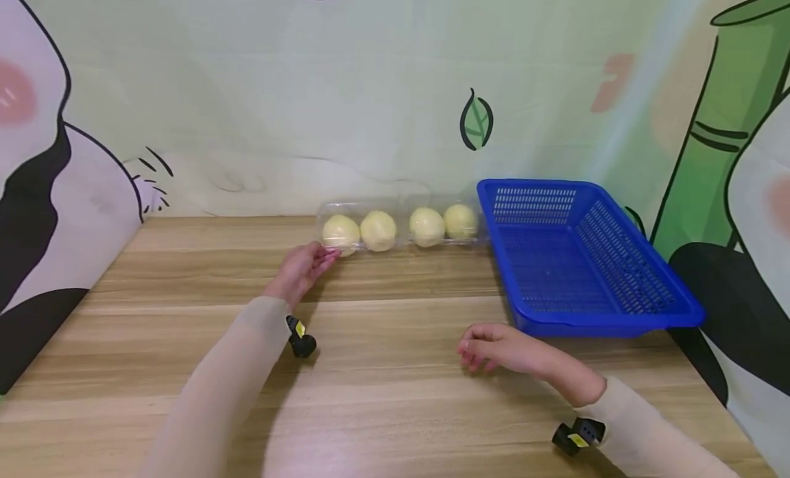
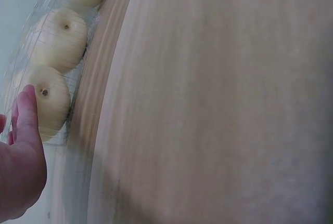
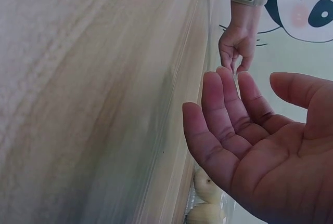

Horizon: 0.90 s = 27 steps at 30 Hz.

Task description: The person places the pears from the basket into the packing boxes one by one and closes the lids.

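Note:
A clear plastic tray (image 1: 402, 205) holding several pale yellow round fruits (image 1: 378, 231) lies against the wall at the back of the wooden table (image 1: 395, 396). My left hand (image 1: 319, 257) reaches to the tray's left end, its straight fingers beside the leftmost fruit (image 1: 341, 231). In the left wrist view those fingers (image 2: 25, 120) lie against the clear plastic (image 2: 78, 83) over that fruit (image 2: 51, 102). My right hand (image 1: 478, 351) hovers low over the table in front of the blue basket, holding nothing. The right wrist view shows its palm (image 3: 250, 135) open and relaxed.
A blue perforated plastic basket (image 1: 592, 324) with nothing in it stands at the right, touching the tray's right end. A cartoon-printed backdrop (image 1: 247, 121) closes off the back and both sides. Bare wood stretches across the table's middle and front.

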Motion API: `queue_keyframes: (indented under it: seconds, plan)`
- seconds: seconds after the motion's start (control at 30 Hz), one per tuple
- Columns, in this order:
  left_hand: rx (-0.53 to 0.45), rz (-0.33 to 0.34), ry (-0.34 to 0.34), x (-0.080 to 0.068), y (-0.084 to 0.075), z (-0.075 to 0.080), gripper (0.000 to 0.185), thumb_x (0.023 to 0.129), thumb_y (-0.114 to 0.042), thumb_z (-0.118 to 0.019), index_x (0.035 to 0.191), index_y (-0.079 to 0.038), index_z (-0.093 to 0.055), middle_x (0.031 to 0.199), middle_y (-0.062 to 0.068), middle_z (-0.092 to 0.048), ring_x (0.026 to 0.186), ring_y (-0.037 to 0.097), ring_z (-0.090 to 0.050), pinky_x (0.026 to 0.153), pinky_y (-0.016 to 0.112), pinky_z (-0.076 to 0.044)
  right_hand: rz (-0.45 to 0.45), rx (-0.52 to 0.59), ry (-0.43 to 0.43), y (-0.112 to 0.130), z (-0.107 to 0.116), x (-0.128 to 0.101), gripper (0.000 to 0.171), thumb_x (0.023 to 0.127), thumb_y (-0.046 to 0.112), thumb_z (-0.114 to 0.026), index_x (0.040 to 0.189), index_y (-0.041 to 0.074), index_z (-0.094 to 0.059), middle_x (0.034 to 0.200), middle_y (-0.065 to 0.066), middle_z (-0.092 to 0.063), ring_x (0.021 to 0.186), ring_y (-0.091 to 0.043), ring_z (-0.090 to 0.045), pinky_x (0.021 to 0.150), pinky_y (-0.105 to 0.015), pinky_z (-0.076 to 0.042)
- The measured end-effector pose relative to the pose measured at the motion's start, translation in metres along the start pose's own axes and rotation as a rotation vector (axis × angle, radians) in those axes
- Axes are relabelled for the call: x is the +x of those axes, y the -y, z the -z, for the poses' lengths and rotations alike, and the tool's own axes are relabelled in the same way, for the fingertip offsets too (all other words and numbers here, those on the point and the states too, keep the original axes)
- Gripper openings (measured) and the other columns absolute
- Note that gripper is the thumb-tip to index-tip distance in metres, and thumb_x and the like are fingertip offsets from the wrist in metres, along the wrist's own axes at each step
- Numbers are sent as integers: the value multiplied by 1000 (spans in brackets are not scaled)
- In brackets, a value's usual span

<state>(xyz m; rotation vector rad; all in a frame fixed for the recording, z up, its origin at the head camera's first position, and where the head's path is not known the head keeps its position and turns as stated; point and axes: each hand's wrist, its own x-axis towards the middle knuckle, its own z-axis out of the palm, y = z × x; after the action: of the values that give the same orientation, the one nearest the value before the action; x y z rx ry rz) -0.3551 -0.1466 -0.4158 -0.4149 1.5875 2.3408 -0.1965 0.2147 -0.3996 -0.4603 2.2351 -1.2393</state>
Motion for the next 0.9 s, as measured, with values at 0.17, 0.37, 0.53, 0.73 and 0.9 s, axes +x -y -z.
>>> queue_keyframes:
  seconds: [0.17, 0.37, 0.53, 0.73, 0.9]
  plan:
    - [21, 9, -16, 3, -4, 1, 18, 107, -5, -40, 102, -2, -58, 80, 1, -73, 79, 8, -71, 80, 13, -61, -4, -8, 1, -1, 0, 2, 33, 108, 23, -49, 114, -6, -62, 106, -18, -71, 93, -14, -66, 80, -30, -58]
    - [3, 13, -25, 7, -9, 0, 18, 107, -4, -40, 102, -1, -57, 80, 3, -73, 81, 9, -71, 82, 15, -61, 0, 0, 4, 0, 0, 3, 33, 108, 24, -50, 113, -7, -62, 106, -18, -71, 94, -16, -66, 81, -32, -58]
    - [4, 9, -30, 7, -9, 1, 17, 106, -3, -41, 101, -1, -57, 80, 3, -72, 80, 10, -71, 84, 15, -61, 0, 5, 10, 2, 0, 3, 33, 108, 24, -50, 114, -7, -61, 106, -19, -70, 95, -16, -66, 80, -32, -58]
    - [114, -32, -5, 4, -5, 1, 16, 109, -10, -40, 106, -3, -55, 80, -2, -72, 79, 6, -71, 98, 18, -59, 0, 2, 10, 4, 0, 2, 33, 107, 24, -50, 112, -6, -62, 104, -17, -70, 93, -15, -65, 80, -31, -58]
    - [226, -23, 2, 5, -3, 5, 37, 111, -19, -41, 141, 3, -42, 106, 5, -65, 92, 9, -67, 112, 24, -52, -3, -6, 12, 5, 0, 2, 33, 107, 25, -51, 111, -6, -62, 103, -17, -70, 92, -14, -65, 80, -31, -57]
